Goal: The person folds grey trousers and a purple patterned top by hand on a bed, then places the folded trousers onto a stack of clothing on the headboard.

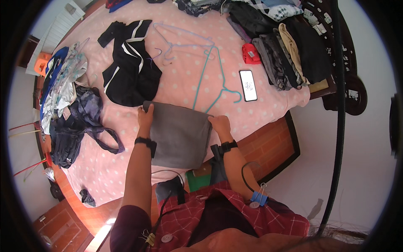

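Note:
A grey folded garment (180,136) hangs between my hands at the near edge of the bed; its exact kind I cannot make out. My left hand (146,119) pinches its far left corner, thumb on top. The far right corner is gripped by my right hand (221,127), with the fingers closed on the cloth. Just beyond lies a teal hanger (222,73), partly covered by the grey cloth. A black garment with white stripes (132,80) is spread out past my left hand.
Lilac hangers (184,45) lie mid-bed on the pink dotted blanket (176,80). A phone (248,85) and a red folded cloth (251,54) rest beside folded clothes (273,61) at right. Loose clothes (75,113) pile along the left edge. A black cable (339,126) hangs at right.

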`<action>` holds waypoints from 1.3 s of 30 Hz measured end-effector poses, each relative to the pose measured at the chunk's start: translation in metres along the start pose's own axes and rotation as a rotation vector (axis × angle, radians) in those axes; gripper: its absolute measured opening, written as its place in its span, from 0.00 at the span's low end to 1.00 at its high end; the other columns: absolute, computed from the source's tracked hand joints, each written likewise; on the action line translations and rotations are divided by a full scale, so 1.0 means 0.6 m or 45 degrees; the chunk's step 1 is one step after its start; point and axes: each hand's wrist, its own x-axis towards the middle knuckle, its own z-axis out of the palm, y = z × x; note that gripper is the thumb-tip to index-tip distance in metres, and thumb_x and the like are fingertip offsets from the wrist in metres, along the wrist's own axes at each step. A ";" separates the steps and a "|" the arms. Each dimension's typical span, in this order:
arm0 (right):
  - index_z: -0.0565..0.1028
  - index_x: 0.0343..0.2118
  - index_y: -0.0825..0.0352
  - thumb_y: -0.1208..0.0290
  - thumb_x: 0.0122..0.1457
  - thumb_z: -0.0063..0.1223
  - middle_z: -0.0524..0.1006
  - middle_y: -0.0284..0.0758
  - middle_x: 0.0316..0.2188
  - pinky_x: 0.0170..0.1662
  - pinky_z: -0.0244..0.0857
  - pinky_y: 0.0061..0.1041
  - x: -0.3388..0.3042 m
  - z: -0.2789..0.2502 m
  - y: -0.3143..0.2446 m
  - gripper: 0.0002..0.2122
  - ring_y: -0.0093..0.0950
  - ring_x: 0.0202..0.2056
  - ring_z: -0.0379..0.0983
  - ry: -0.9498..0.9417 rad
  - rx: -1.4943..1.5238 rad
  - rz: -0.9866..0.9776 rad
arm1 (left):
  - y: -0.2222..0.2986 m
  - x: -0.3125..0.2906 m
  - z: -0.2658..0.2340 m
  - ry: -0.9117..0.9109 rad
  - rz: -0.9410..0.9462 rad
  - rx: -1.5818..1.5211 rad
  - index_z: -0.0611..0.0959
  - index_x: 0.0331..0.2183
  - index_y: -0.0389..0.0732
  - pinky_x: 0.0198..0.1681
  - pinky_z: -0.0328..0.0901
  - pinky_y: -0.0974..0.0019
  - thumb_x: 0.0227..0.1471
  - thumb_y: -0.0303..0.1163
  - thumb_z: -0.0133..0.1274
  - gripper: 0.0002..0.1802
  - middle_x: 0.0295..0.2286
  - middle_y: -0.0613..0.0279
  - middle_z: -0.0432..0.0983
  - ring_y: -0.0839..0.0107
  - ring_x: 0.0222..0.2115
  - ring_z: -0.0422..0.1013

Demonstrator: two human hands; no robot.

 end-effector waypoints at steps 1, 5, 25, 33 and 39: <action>0.75 0.16 0.71 0.56 0.43 0.54 0.74 0.44 0.16 0.27 0.64 0.36 0.015 0.005 0.005 0.18 0.41 0.23 0.72 -0.045 -0.042 0.059 | 0.025 0.006 0.013 0.004 -0.066 0.126 0.68 0.47 0.29 0.46 0.62 0.56 0.43 0.56 0.54 0.41 0.40 0.41 0.72 0.50 0.43 0.69; 0.73 0.15 0.74 0.58 0.40 0.54 0.72 0.46 0.14 0.26 0.63 0.37 0.034 0.006 0.012 0.18 0.42 0.20 0.70 -0.116 0.054 0.087 | 0.052 -0.005 0.047 0.152 -0.215 0.260 0.70 0.45 0.34 0.46 0.62 0.53 0.42 0.56 0.54 0.37 0.40 0.44 0.73 0.49 0.42 0.69; 0.58 0.53 0.73 0.60 0.53 0.57 0.73 0.36 0.34 0.31 0.64 0.19 -0.048 0.028 0.111 0.30 0.21 0.29 0.69 -0.265 0.781 -0.021 | -0.028 -0.039 -0.040 -0.460 0.033 -0.546 0.70 0.46 0.29 0.45 0.63 0.67 0.51 0.40 0.52 0.27 0.40 0.53 0.73 0.69 0.41 0.68; 0.65 0.51 0.71 0.68 0.50 0.60 0.72 0.38 0.44 0.49 0.62 0.31 -0.171 0.114 0.095 0.26 0.32 0.45 0.68 -0.721 1.318 0.154 | -0.105 -0.216 -0.131 -0.928 -0.455 -0.913 0.68 0.49 0.28 0.50 0.60 0.65 0.44 0.32 0.58 0.31 0.43 0.55 0.71 0.64 0.44 0.67; 0.68 0.47 0.75 0.67 0.51 0.58 0.74 0.37 0.41 0.46 0.64 0.28 -0.174 -0.002 0.033 0.23 0.28 0.42 0.70 -0.776 1.431 0.053 | 0.021 -0.198 -0.168 -1.145 -0.482 -1.050 0.69 0.48 0.30 0.45 0.66 0.63 0.45 0.33 0.57 0.29 0.41 0.55 0.73 0.63 0.39 0.71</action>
